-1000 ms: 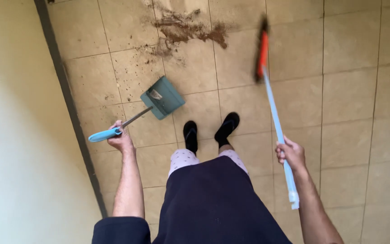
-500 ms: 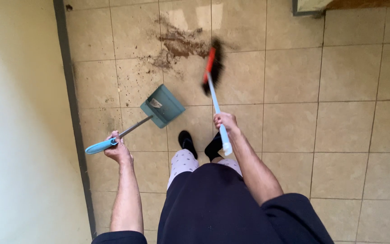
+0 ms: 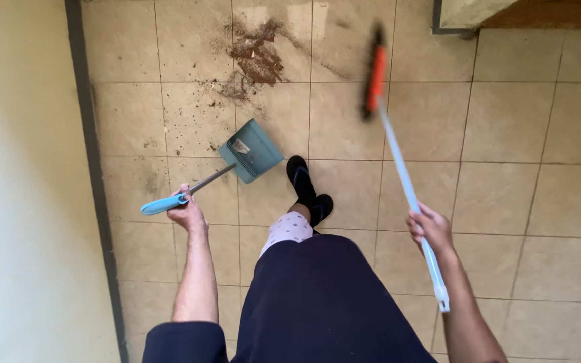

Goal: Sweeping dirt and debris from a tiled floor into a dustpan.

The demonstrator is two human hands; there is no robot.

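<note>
A tiled floor [image 3: 506,202] carries a brown dirt patch [image 3: 257,54] near its far edge — close to the wall [image 3: 15,202]. The right hand [image 3: 430,228] is clamped on a long pale-blue broom [image 3: 398,168], its orange head raised right of the dirt. The left hand [image 3: 186,214] grips a teal dustpan [image 3: 250,151] by its handle — pan just short of the dirt.

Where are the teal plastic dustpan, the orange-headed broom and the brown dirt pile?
Teal plastic dustpan [image 3: 253,150], head view, on its scoop.
Orange-headed broom [image 3: 374,79], head view, on its orange head.
Brown dirt pile [image 3: 257,54], head view, on its middle.
</note>
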